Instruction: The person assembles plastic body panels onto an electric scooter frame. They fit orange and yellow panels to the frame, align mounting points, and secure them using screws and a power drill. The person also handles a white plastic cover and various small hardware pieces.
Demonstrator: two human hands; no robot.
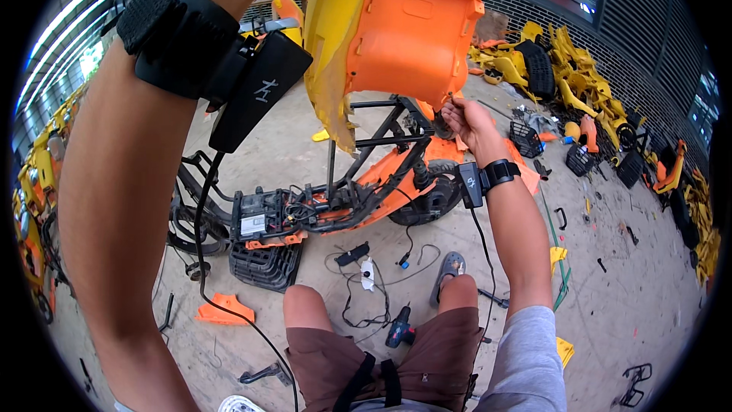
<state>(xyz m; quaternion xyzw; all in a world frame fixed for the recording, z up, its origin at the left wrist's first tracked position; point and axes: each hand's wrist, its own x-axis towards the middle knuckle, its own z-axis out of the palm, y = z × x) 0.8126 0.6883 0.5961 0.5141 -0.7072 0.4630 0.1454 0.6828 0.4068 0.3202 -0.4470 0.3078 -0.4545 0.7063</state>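
Observation:
An orange plastic panel [415,27], joined to a yellow plastic piece [329,53] with a ragged lower edge, is held up in front of me. My right hand [471,123] is closed, fingertips pinching the orange panel's lower right corner. My left forearm rises past the top edge, so the left hand is out of sight. Behind and below the panel stands a stripped scooter frame [366,183], black with orange side parts, its wiring and a silver-labelled box [253,226] exposed.
A cordless drill [399,328] lies between my feet, near loose cables [358,290]. A black crate [267,265] sits under the frame, with an orange scrap [226,309] nearby. Yellow plastic panels [583,84] and black baskets [581,159] are heaped along the right wall.

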